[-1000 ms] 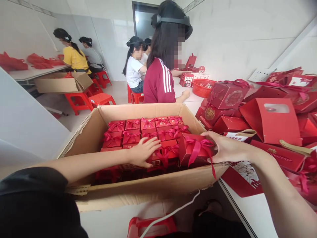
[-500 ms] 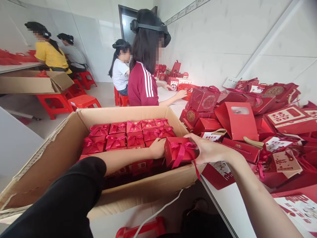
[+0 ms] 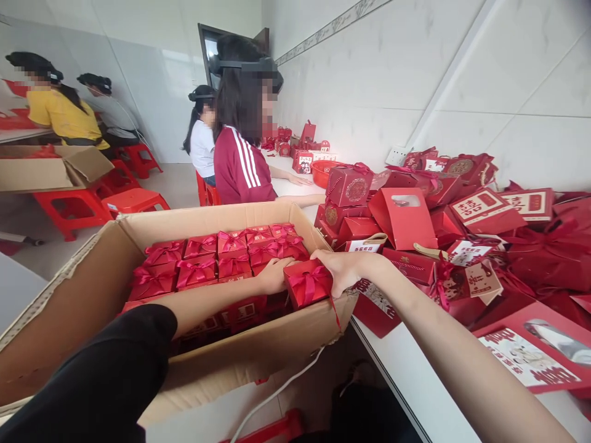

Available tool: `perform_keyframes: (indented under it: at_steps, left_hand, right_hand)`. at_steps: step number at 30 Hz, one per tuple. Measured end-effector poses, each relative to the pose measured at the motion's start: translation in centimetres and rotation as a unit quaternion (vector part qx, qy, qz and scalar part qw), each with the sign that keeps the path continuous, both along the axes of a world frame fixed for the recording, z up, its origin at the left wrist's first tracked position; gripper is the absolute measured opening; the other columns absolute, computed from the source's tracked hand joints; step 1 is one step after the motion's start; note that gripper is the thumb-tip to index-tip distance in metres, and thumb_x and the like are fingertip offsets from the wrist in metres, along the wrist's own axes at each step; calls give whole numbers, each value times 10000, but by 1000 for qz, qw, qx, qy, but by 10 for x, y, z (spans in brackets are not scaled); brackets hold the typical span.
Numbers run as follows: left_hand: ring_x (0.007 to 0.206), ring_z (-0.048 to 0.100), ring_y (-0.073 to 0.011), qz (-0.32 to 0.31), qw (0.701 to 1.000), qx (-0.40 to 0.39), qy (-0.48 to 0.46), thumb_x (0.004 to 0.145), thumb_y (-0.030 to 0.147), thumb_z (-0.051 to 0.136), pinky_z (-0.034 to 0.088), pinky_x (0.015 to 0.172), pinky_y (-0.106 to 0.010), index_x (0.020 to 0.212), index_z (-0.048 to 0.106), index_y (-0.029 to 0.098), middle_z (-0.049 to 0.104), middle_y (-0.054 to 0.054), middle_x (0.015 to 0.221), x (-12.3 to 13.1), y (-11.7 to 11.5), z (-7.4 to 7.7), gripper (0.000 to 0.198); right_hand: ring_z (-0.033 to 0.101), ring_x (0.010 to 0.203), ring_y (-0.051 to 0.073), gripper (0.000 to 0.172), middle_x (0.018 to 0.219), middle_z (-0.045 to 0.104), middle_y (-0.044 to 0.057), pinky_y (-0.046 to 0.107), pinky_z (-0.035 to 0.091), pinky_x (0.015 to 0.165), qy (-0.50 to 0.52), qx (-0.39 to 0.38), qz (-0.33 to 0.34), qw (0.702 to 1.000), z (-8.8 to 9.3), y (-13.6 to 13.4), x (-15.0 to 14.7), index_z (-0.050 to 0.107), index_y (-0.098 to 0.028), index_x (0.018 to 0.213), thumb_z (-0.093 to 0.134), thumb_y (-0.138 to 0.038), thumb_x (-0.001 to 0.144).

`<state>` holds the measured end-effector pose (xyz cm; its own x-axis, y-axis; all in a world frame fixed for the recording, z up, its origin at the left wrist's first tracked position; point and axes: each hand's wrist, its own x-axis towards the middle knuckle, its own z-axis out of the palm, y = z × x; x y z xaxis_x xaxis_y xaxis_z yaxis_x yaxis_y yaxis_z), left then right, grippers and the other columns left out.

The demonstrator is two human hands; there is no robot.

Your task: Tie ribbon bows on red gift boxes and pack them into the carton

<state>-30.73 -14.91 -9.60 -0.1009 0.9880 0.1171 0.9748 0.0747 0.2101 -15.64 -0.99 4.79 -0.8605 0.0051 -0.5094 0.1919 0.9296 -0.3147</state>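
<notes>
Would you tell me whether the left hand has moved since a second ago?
Yes. The left hand slid right across the carton, up to the gift box at its right wall.

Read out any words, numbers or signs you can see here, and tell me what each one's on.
"囍", likely: white label on a red bag.
Red print on the next label, the tag, the flat box and the white-banded bag: too blurred to read.
The held ribboned box shows no text.
</notes>
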Motion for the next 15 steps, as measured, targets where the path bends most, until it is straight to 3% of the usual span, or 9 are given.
perform_keyframes:
  at_steps: [5,15]
  left_hand:
    - [1181,459,-246,-47,999,23,14,874,294,452,335,998,-394,1230,511,162,510,-140,1269,1,-4,0,384]
    - [1284,351,-298,-71,995,-26,64,829,181,418,311,1010,-486,1321,420,150,440,-184,1348,-1,-2,8,493]
  right_hand:
    - [559,991,229,788,1176,505,66,274,456,764,11,-38,5,999,-1,5,5,357,-195,1192,728,-224,498]
    - [605,902,219,700,1054,594,46,264,457,695,-40,-11,-36,998,6,-1,4,449,-183,1132,731,-276,498]
